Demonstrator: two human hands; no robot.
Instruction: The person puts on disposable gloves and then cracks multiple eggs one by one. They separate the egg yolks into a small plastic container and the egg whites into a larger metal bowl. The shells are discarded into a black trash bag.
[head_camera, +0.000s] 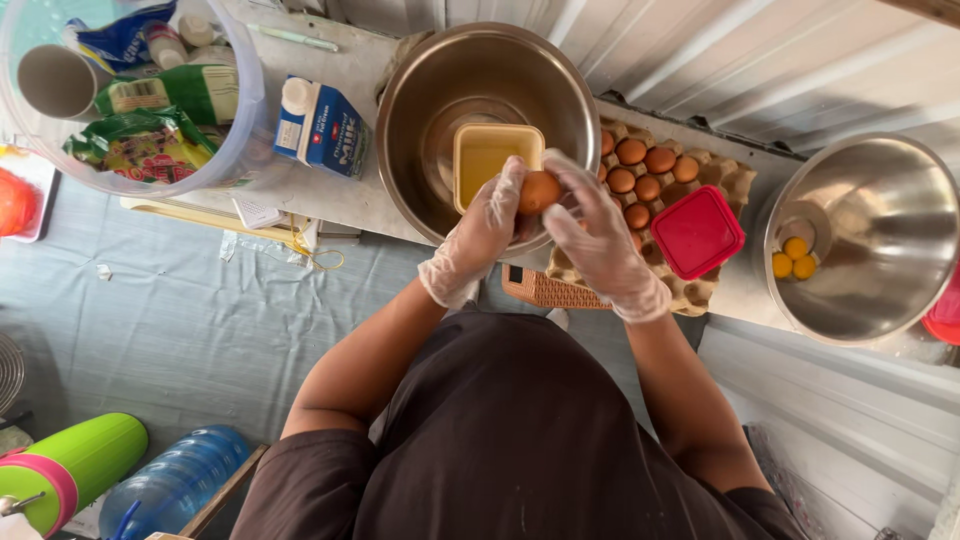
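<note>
Both my hands wear thin clear gloves and hold one brown egg (538, 190) between them. My left hand (480, 232) grips it from the left, my right hand (598, 240) from the right. The egg hangs over the near rim of a large steel bowl (420, 90). Inside that bowl stands a small square yellow container (490, 160) with pale liquid. A cardboard egg tray (735, 180) with several brown eggs lies just right of my hands.
A second steel bowl (880, 290) at the right holds three yolks (792, 258). A red square lid (697, 232) rests on the egg tray. A milk carton (322, 125) and a clear tub of packets (245, 140) stand at the left. A green flask (75, 465) and water bottle (175, 480) lie below.
</note>
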